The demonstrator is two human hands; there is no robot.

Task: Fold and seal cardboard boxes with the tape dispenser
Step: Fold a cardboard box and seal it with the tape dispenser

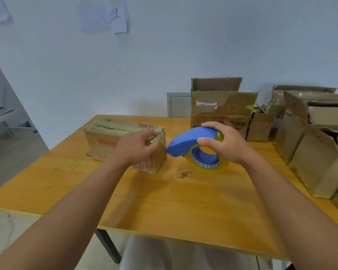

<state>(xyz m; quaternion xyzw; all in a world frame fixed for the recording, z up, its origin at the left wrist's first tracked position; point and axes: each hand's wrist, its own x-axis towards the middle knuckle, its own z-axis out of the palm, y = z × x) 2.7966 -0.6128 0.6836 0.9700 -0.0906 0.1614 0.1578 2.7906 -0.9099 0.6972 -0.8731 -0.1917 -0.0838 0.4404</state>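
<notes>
A closed, taped cardboard box (105, 137) with red print lies on the left part of the wooden table (174, 201). My left hand (139, 147) rests on the box's near right end, fingers laid over its top edge. My right hand (224, 143) grips a blue tape dispenser (189, 141) holding a yellowish tape roll (205, 164). The dispenser's nose points left, almost touching the right end of the box. The roll's lower edge sits close to the table top.
Several worn, open cardboard boxes stand along the back and right of the table, among them a tall box (222, 108) behind the dispenser and a long box (310, 158) at the right edge. A white wall stands behind, with papers (103, 16) pinned up.
</notes>
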